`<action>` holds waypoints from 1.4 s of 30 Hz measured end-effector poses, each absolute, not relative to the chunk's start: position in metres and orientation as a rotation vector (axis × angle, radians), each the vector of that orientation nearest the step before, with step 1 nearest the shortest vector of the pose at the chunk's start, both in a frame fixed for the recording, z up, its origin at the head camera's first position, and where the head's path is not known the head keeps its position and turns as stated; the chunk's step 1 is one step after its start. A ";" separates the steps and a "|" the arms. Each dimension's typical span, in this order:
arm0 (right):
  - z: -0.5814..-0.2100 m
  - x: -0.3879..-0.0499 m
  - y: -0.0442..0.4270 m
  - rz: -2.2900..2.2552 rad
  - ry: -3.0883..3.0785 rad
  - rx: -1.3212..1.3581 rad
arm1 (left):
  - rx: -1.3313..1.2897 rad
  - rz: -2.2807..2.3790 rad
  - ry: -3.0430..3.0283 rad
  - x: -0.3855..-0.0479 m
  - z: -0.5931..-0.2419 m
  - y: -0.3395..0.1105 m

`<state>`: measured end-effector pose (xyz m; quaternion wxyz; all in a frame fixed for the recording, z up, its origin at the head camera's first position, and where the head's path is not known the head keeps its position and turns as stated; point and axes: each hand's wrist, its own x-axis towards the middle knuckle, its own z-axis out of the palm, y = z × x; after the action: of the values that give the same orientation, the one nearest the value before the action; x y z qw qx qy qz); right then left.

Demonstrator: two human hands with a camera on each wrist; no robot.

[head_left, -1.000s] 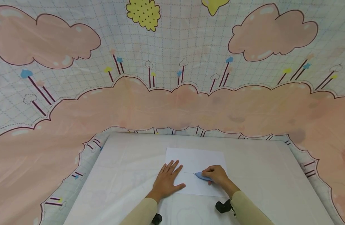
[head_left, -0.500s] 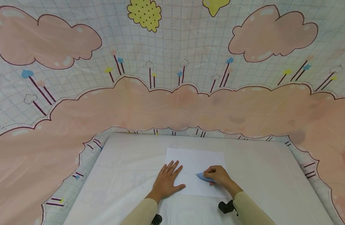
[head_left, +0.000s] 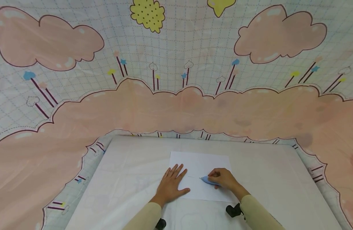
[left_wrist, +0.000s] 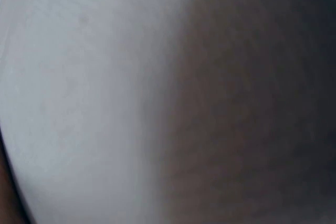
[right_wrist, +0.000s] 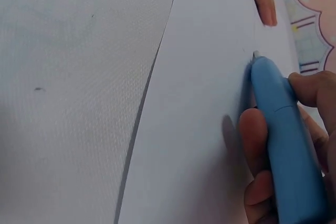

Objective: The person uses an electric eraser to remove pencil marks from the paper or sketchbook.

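Observation:
A sheet of white paper (head_left: 200, 163) lies on the white-covered table. Spread fingers of my left hand (head_left: 169, 185) rest flat on the paper's left part and the cover beside it. My right hand (head_left: 223, 179) holds a thick blue pen-shaped tool (head_left: 210, 180), its exact kind unclear. In the right wrist view the blue tool (right_wrist: 289, 135) has a small pale tip, low over or touching the paper (right_wrist: 194, 103); the thumb lies on a raised part of its body. A faint line (head_left: 192, 177) runs across the paper between the tip and the left hand. The left wrist view is blurred.
The table cover (head_left: 130, 166) is white and slightly wrinkled. Behind and around the table hangs a patterned cloth (head_left: 176, 110) with peach clouds. Black wrist devices (head_left: 234, 210) sit by both sleeves. Small dark specks (right_wrist: 39, 88) lie on the cover near the paper's edge.
My right hand and the blue tool have shifted slightly to the right, then stayed nearly still; the right forearm has edged outward. The left hand has not moved.

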<state>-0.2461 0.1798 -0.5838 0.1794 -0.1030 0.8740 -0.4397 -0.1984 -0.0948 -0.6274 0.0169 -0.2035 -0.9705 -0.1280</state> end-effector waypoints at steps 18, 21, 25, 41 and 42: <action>-0.592 -0.247 0.163 -1.337 2.427 -0.298 | -0.616 -0.332 -3.057 -0.197 -0.628 -0.096; -0.594 -0.245 0.163 -1.332 2.439 -0.267 | -0.620 -0.323 -3.057 -0.197 -0.628 -0.096; -0.596 -0.243 0.162 -1.337 2.445 -0.254 | -0.623 -0.307 -3.056 -0.197 -0.629 -0.097; -0.597 -0.243 0.153 -1.326 2.440 -0.197 | -0.614 -0.324 -3.079 -0.195 -0.626 -0.096; -0.597 -0.244 0.153 -1.326 2.442 -0.202 | -0.616 -0.333 -3.073 -0.195 -0.625 -0.096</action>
<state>-0.2435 0.1527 -0.5968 0.1767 -0.0712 0.8627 -0.4685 -0.1951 -0.0960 -0.6254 -0.0053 -0.1954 -0.9750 -0.1055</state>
